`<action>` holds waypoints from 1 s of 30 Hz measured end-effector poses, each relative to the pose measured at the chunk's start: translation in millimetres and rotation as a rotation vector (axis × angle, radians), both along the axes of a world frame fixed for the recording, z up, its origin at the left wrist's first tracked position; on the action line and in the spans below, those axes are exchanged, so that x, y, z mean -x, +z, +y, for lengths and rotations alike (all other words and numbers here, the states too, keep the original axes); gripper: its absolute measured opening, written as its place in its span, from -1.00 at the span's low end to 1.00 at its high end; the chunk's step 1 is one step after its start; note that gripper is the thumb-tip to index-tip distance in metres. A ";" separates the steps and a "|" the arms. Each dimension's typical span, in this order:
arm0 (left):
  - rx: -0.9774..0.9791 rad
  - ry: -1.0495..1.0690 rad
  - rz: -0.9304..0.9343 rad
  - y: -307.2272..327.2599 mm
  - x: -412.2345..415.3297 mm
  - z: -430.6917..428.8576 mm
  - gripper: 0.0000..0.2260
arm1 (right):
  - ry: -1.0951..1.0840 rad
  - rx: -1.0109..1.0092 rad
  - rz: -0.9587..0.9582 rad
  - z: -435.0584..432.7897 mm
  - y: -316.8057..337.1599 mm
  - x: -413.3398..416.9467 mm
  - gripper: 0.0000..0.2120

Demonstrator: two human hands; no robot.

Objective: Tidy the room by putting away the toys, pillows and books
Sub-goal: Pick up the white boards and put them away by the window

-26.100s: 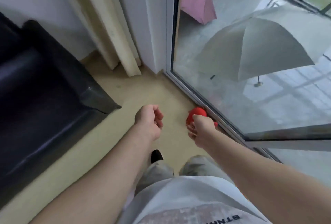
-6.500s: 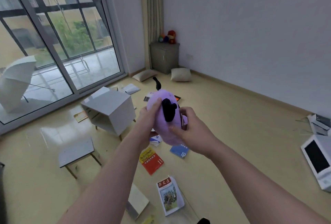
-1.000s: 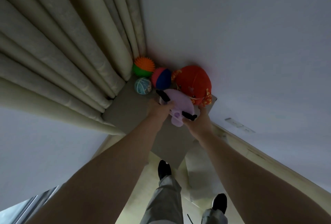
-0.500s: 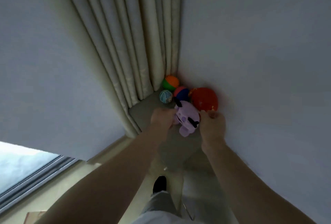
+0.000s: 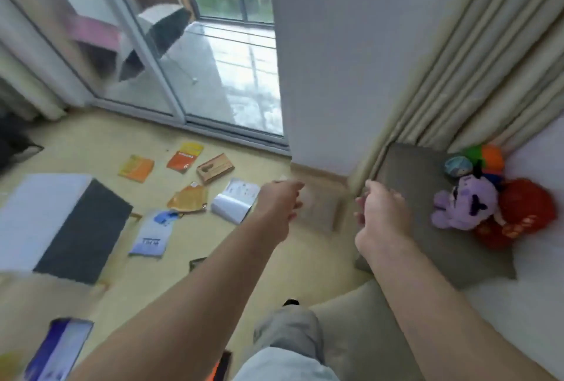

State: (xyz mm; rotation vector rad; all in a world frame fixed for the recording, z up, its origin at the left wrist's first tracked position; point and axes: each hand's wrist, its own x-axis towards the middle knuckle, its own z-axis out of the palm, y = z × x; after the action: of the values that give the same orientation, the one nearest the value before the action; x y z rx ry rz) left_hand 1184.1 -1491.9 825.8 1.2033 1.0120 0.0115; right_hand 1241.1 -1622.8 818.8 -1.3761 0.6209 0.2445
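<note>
- The purple plush toy [image 5: 464,205] is sitting at the right of the frame on the grey cabinet top [image 5: 409,185]. It is leaning against a red plush toy [image 5: 526,206].
- Small balls [image 5: 457,165] are lying behind them in the corner, beside the curtain [image 5: 457,75].
- Both hands are hovering mid-frame, holding nothing. The left hand [image 5: 279,200] is showing loosely curled fingers, the right hand [image 5: 381,213] relaxed, slightly spread ones. Neither is touching the toys.
- A beige pillow [image 5: 320,213] is lying on the floor just beyond the hands, against the skirting. A second pillow [image 5: 360,328] is lying at lower centre beside the person's leg.
- Judgement: the pillows are looking light, soft and compressible. Pinching a corner or edge with the whole hand should be sufficing, with no breakage risk.
- Books [image 5: 186,153] are lying scattered over the floor at centre left, and an open white book [image 5: 235,200] is nearest the left hand.
- Judgement: thin, flat, smooth covers, so fingertips will be needing to slide under an edge. The open one may be flopping if lifted by one cover.
- Upper centre: a glass door [image 5: 213,75] is showing a balcony.
</note>
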 end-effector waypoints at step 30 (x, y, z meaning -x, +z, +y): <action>0.084 1.000 0.110 -15.0 836.6 63.6 -0.94 | 1.079 0.104 0.285 173.1 3.1 747.6 -0.89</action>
State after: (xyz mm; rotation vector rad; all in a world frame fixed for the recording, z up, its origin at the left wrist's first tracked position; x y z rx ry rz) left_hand 347.5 -1428.4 810.9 0.5250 1.6033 0.6826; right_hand 493.5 -1449.8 821.8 -1.6842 0.0544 1.2974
